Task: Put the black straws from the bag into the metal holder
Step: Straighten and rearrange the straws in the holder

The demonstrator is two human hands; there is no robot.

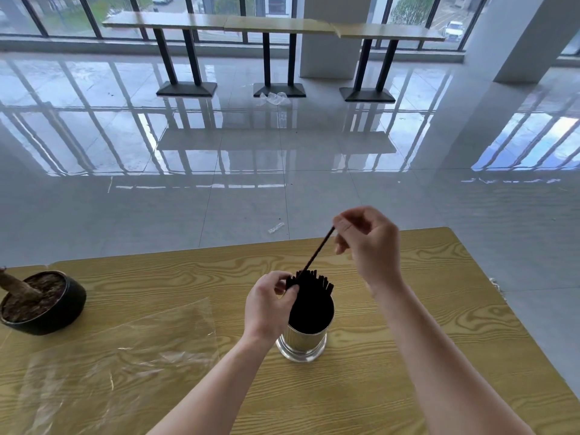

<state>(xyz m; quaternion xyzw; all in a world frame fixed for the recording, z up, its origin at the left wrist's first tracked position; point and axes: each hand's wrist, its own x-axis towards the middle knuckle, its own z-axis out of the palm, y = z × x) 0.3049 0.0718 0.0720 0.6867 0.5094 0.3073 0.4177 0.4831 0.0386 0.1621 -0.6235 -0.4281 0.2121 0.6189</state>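
Pinching a single straw [318, 249] by its upper end between thumb and fingertips, a person's right hand [367, 243] holds it slanted above the metal holder [301, 343]. The straw's lower tip meets the packed black straws [314, 287] standing in the cup near the middle of the wooden table [439, 309]. The left hand [270, 304] curls its fingers against the left side of the bundle and grips the tops of a few straws. The clear bag [125, 350] lies flat and apparently empty on the table to the left, well apart from the holder and near a dark plant pot [44, 302].

The job looks close to finished, with this straw likely among the last to be seated. It would go in best if the left hand eases the bundle aside to open a gap. The right hand would then bring the straw nearer upright and slide it straight down. A light pinch should keep the thin tube from kinking. The left hand also guards the crowded holder against tipping.
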